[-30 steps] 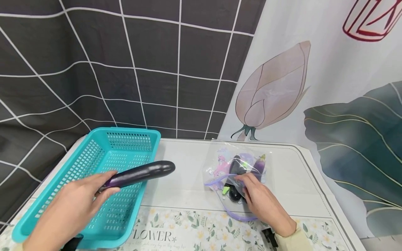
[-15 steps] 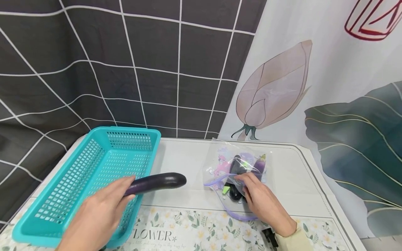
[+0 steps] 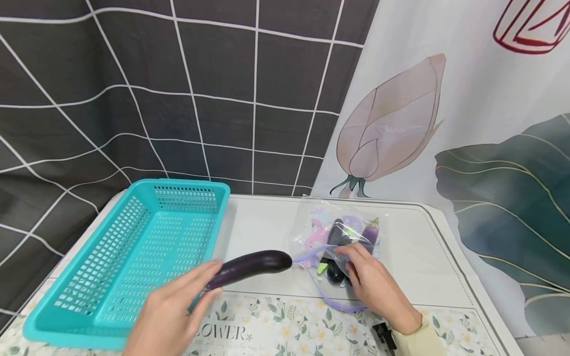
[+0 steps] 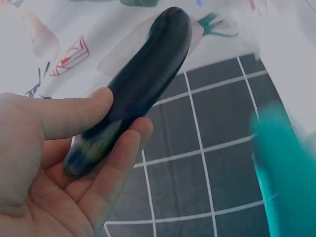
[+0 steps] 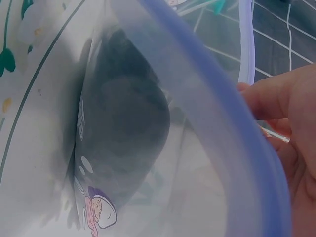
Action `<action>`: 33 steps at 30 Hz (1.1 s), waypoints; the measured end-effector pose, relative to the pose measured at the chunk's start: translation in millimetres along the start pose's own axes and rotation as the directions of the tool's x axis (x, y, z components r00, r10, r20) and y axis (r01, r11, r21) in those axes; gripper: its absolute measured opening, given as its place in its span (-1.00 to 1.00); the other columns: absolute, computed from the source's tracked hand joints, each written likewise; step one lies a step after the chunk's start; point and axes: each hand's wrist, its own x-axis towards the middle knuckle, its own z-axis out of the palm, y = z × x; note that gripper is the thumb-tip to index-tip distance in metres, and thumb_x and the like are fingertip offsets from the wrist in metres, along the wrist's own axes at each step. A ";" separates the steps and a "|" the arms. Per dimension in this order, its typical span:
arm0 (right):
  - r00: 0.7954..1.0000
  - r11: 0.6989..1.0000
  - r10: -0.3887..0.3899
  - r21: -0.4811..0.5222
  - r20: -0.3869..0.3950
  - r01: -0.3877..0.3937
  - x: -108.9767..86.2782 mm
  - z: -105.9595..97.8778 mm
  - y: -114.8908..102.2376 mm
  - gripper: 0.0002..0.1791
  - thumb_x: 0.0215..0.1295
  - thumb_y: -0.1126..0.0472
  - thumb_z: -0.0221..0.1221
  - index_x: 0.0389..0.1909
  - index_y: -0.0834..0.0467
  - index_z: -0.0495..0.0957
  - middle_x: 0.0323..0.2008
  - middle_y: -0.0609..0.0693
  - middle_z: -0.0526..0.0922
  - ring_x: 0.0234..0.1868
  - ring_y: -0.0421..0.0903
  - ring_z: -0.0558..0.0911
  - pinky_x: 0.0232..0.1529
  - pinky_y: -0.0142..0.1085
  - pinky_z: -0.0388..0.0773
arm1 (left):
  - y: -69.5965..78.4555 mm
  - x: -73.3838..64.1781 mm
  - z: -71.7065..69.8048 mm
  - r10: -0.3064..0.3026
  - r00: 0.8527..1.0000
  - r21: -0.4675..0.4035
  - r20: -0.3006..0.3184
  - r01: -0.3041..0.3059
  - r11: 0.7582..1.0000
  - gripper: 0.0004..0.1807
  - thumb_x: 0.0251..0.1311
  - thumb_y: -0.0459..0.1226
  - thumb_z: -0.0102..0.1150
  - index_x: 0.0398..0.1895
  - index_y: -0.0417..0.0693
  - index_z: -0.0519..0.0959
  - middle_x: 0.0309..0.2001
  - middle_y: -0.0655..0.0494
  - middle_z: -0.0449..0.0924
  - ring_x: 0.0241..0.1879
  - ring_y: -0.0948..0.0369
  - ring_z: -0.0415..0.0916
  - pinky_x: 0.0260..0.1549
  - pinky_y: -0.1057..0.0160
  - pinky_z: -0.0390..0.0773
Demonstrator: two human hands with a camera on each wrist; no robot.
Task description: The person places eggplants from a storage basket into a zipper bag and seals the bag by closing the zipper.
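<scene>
My left hand (image 3: 173,309) grips a long dark purple eggplant (image 3: 251,267) by its stem end, thumb on one side and fingers on the other. The eggplant's round end points right and overlaps the purple rim of a clear zip bag (image 3: 343,305) in the head view. Pinched between the thumb and fingers of my right hand (image 3: 378,282) is the edge of that bag's open mouth. Inside the bag lie several eggplants (image 3: 368,233), some black and one purple with a pale tip. In the right wrist view a dark rounded shape (image 4: 170,29) is not shown; the bag's purple rim (image 5: 212,74) crosses close up.
A turquoise plastic basket (image 3: 171,237) with perforated walls stands at the left of the table (image 3: 414,257). A flowered cloth strip (image 3: 285,326) runs along the front. Behind the table hang a dark gridded curtain (image 3: 222,59) and a white one with printed flowers.
My left hand has carried the eggplant from over the basket to the right, up to the bag's mouth. The right hand keeps its hold on the bag in nearly the same place.
</scene>
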 end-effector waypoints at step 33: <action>0.995 0.999 -0.042 -0.001 -0.091 0.042 0.2 2.5 0.6 -0.56 0.22 0.56 0.18 0.06 0.12 0.58 0.00 -0.08 0.57 -0.36 -0.30 0.49 -0.40 -0.39 0.50 | 33.6 13.2 67.7 0.332 0.907 -0.236 -0.260 -0.393 0.889 -0.73 0.44 -0.23 0.09 -0.12 -0.20 0.72 -0.10 -0.08 0.73 -0.25 0.12 0.72 -0.32 0.35 0.67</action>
